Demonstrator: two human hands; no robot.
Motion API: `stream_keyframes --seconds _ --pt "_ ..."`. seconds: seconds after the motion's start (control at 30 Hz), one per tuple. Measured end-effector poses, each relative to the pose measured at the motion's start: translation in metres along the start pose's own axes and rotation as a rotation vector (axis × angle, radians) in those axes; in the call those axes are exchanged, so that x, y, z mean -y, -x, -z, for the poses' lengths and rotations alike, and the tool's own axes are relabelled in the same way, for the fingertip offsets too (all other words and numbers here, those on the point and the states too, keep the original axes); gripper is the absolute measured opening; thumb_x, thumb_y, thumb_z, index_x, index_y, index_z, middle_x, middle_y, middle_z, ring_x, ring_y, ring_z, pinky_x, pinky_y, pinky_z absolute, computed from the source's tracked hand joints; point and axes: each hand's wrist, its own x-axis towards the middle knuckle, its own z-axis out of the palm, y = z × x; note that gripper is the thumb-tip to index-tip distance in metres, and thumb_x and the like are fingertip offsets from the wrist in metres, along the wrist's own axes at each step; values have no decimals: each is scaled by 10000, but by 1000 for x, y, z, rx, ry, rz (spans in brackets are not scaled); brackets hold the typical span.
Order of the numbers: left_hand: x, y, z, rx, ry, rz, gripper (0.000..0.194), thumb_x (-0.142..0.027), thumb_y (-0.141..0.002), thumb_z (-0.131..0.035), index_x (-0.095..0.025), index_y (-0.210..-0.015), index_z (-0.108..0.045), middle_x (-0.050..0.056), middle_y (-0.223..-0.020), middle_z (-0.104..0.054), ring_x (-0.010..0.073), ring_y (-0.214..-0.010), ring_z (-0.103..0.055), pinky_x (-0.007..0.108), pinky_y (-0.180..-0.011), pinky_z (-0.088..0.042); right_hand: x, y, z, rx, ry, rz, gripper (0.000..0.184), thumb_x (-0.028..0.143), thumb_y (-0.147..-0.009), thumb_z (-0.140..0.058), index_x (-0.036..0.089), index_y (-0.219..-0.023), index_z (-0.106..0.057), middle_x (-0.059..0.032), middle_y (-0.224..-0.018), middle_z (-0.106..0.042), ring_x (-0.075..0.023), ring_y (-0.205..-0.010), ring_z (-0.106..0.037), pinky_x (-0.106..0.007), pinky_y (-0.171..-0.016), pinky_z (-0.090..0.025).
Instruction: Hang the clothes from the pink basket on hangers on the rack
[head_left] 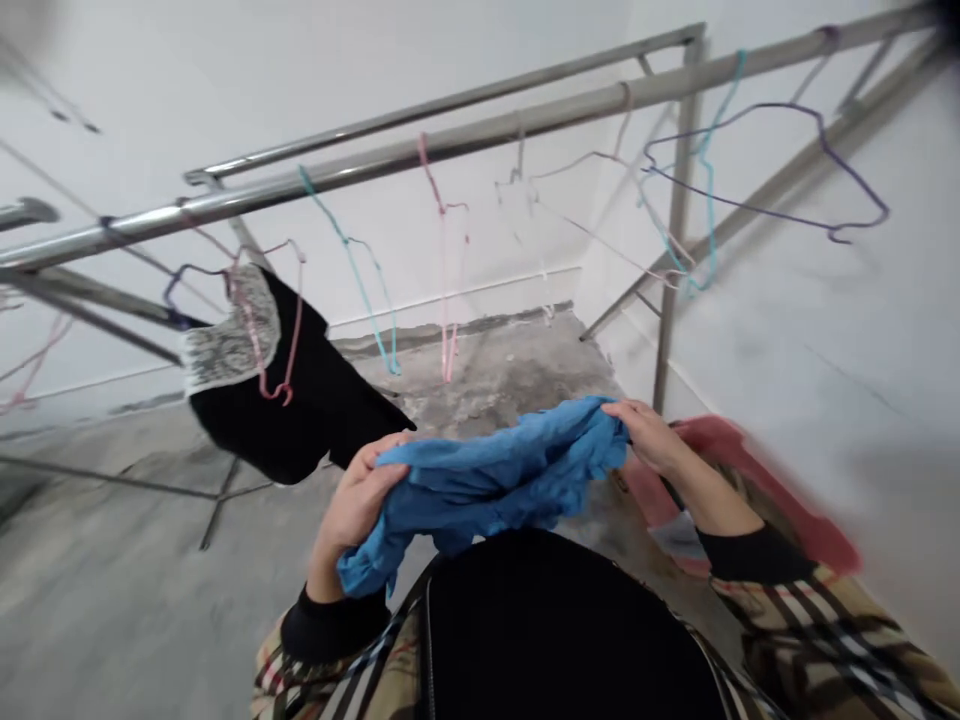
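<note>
A crumpled blue garment (495, 480) is stretched between my two hands, just in front of my body. My left hand (364, 495) grips its left end, thumb on top, with some cloth hanging below the wrist. At the other end, my right hand (649, 432) pinches the upper right corner between thumb and fingers. The cloth is bunched, so its exact kind is hidden. Beyond my left hand a black garment with white lace (300, 390) hangs from a dark hanger (174, 290) on the rail.
A metal clothes rail (480, 135) crosses in front of me. On it hang a pink hanger (444, 270), a light-blue hanger (367, 290), a purple hanger (772, 160) and several others. A red basin (817, 530) stands at the right by the wall, on the concrete floor (112, 560).
</note>
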Motion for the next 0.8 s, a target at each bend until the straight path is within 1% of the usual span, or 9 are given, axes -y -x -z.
stream_keyframes --seconds 0.07,0.1,0.17,0.23,0.33,0.47,0.53,0.63,0.8 --pt "2 4 5 12 -5 1 272 -419 -516 -788 -195 -605 -663 8 -528 -577 172 -503 -540 286 -474 -430 2 -15 -13 135 215 66 291 446 -795 -520 222 -624 -594 -14 -583 -617 -195 -587 -559 -324 -578 -457" --pt "4 5 9 -17 15 -1 274 -427 -537 -776 -192 -631 -674 14 -555 -604 183 -533 -568 290 -500 -455 5 -20 -21 219 331 115 317 450 -811 -512 213 -619 -598 -14 -581 -615 -190 -586 -555 -317 -574 -447" --pt "8 6 20 -138 79 -28 283 -435 -596 -752 -192 -731 -700 28 -672 -679 223 -676 -645 305 -615 -521 18 -26 -40 380 511 224 358 451 -849 -488 194 -652 -641 -32 -645 -658 -193 -634 -584 -315 -608 -455" --pt "11 7 33 -260 143 -52 284 -432 -650 -732 -192 -799 -705 34 -796 -721 246 -852 -676 307 -751 -546 37 -25 -62 491 593 303 364 438 -880 -471 182 -771 -706 -60 -782 -719 -210 -732 -634 -322 -667 -479" --pt "14 10 53 -347 221 -55 290 -417 -656 -740 -183 -824 -706 26 -871 -732 237 -966 -669 280 -849 -536 73 -17 -96 636 551 322 363 420 -898 -484 167 -995 -725 -89 -925 -748 -220 -824 -674 -326 -715 -510" --pt "20 21 73 -416 259 -48 300 -400 -641 -756 -179 -837 -705 18 -892 -738 224 -973 -675 265 -870 -531 115 -6 -147 841 331 377 371 406 -914 -503 155 -1113 -691 -93 -958 -742 -187 -834 -681 -320 -757 -534" --pt "24 27 81 -460 249 -52 312 -396 -643 -757 -179 -862 -707 18 -906 -739 221 -985 -671 265 -878 -525 130 -5 -178 858 237 452 365 386 -909 -526 169 -1168 -664 -88 -998 -726 -183 -881 -667 -334 -797 -537" --pt "31 36 94 -486 249 -44 335 -400 -625 -775 -184 -874 -713 18 -916 -742 220 -972 -668 271 -869 -519 146 -14 -231 804 123 533 424 344 -885 -567 185 -1277 -587 -90 -1119 -671 -184 -978 -627 -371 -890 -519" --pt "45 50 117 -464 212 -13 328 -435 -614 -791 -197 -828 -723 30 -908 -747 243 -945 -671 296 -849 -517 170 -46 -320 668 -48 509 576 369 -842 -638 213 -1370 -471 -121 -1356 -524 -239 -1183 -532 -435 -1043 -428"
